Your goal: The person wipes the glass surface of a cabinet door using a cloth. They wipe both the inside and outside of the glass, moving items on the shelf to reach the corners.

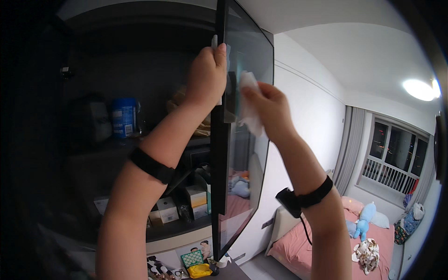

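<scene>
"Where do we have our left hand point(207, 72)?"
"We've closed it on the edge of the cabinet door point(217, 163), with a pale strip point(214, 41) showing above that hand."
"And our right hand point(272, 109)?"
"We're pinching a white wipe point(249, 95) with it, in front of the door's glass point(252, 51); whether the wipe touches, we can't tell."
"What else do we see?"
"A blue tub point(124, 116) on a dark shelf point(100, 148)."

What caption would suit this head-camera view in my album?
At an open glass cabinet door, left hand on its edge, right hand holding a white cloth beside it.
</scene>
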`<state>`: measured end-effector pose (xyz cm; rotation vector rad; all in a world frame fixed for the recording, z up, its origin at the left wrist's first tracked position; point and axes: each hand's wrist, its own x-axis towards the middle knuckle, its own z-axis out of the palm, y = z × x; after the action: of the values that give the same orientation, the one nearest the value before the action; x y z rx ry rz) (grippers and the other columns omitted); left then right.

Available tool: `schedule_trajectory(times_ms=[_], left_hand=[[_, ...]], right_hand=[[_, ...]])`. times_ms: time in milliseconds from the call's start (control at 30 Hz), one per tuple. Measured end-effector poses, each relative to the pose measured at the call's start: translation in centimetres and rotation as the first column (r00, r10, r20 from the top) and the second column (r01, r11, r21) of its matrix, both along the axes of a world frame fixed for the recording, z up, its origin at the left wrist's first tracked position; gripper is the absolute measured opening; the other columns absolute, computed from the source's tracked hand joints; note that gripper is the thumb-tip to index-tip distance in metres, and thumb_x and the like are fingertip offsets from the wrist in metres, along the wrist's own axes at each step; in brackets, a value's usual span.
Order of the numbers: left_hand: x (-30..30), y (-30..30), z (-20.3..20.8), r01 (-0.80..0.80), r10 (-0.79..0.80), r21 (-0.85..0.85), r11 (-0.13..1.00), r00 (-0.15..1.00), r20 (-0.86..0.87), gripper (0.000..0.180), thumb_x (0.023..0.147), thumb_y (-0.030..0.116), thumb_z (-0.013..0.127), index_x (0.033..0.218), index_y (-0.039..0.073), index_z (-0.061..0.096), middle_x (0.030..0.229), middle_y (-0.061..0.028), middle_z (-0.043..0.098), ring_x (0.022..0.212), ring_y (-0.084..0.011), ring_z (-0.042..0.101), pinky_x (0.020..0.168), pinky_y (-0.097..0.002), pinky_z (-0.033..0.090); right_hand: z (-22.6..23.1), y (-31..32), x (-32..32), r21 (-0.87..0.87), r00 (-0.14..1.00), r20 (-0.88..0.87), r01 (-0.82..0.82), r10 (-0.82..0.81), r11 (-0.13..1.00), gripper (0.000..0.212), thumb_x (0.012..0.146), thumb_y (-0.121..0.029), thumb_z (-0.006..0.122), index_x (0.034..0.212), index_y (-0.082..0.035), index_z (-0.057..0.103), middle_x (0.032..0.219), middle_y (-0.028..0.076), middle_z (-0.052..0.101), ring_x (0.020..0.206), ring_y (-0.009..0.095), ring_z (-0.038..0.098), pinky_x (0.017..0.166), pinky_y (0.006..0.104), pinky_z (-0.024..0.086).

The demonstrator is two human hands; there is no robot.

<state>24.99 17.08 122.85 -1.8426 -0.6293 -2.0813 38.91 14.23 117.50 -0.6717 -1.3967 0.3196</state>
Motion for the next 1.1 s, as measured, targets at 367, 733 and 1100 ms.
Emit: schedule_trajectory(times_ms=[367, 733, 1100], left_hand=[[-0.7, 1.7, -1.4, 0.131, -0.131, 0.001, 0.991, 0.991, 0.03, 0.048, 0.094, 0.04, 0.04, 0.068, 0.001, 0.051, 0.054, -0.0078, 0.049, 0.05, -0.0194, 0.05, 0.051, -0.0329, 0.041], [0.1, 2.0, -9.7, 0.036, -0.038, 0.094, 0.995, 0.999, 0.027, 0.042, 0.097, 0.03, 0.037, 0.078, -0.002, 0.054, 0.067, -0.0149, 0.054, 0.068, -0.0316, 0.054, 0.068, -0.037, 0.042], [3.2, -2.3, -20.9, 0.256, -0.257, -0.091, 0.962, 0.966, -0.008, 0.035, 0.093, 0.032, 0.045, 0.071, 0.005, 0.049, 0.05, -0.0118, 0.051, 0.047, -0.0288, 0.055, 0.044, -0.0383, 0.042]], right_hand=[[-6.4, 2.3, 2.2, 0.176, 0.989, -0.107, 0.117, -0.099, 0.977, 0.028, 0.082, -0.019, 0.062, 0.098, 0.004, 0.061, 0.08, 0.005, 0.06, 0.072, 0.01, 0.054, 0.064, 0.0229, 0.043], [-26.2, -4.0, 3.4, -0.044, 0.957, -0.276, 0.086, -0.095, 0.995, 0.012, 0.086, -0.004, 0.057, 0.096, 0.001, 0.058, 0.077, -0.001, 0.055, 0.068, 0.005, 0.05, 0.06, 0.0178, 0.039], [-33.5, -5.7, -1.1, 0.033, 0.966, -0.043, 0.256, -0.255, 0.966, 0.014, 0.087, -0.003, 0.053, 0.099, 0.003, 0.057, 0.099, 0.014, 0.058, 0.085, 0.019, 0.056, 0.075, 0.0272, 0.043]])
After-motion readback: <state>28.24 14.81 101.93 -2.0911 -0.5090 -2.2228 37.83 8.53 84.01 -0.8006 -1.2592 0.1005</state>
